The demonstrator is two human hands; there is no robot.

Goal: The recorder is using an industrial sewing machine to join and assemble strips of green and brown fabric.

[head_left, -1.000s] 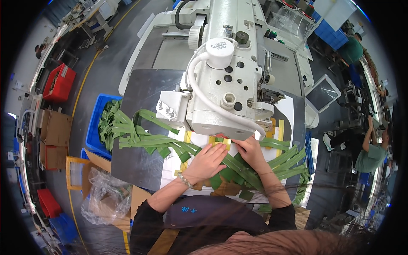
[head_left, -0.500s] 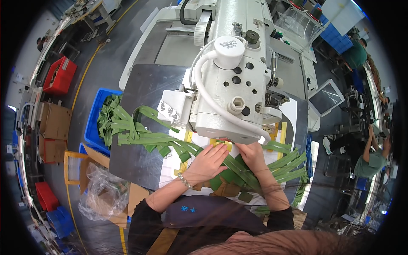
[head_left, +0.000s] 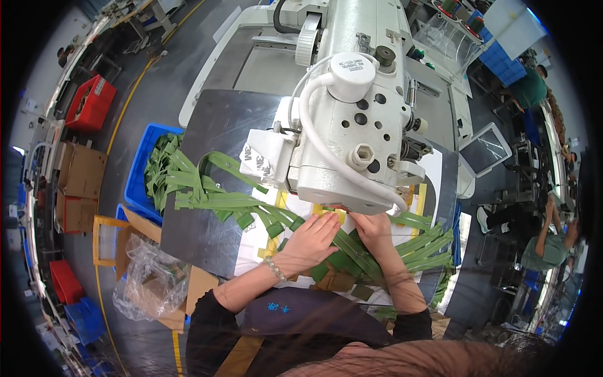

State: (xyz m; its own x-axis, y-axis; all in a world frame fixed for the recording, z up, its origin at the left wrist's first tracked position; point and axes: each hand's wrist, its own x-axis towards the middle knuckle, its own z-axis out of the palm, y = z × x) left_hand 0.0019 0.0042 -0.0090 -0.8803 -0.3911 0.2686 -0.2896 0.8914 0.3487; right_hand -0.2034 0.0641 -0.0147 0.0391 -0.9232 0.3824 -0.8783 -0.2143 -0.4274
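Note:
My left hand [head_left: 310, 240] lies flat with its fingers stretched out, their tips on a yellow-edged piece [head_left: 329, 215] just below the head of a large white sewing machine [head_left: 342, 169]. Across from it my right hand [head_left: 374, 232] is curled, its fingers closed at the front edge of the machine head; what they pinch is hidden from above. Flat green webbing straps [head_left: 358, 252] run between and under both hands. Another bundle of green straps [head_left: 220, 202] reaches in from the left, and more straps [head_left: 427, 246] fan out on the right. The needle area is hidden by the machine head.
A blue bin [head_left: 139, 169] full of green straps stands left of the metal table [head_left: 195, 242]. Below it an open cardboard box [head_left: 202, 290] holds clear plastic. A tilted screen [head_left: 486, 151] is at the right. Other people [head_left: 545, 248] work farther right.
The machine and table appear shifted slightly to the right in view. Both hands keep nearly the same place and pose at the machine head.

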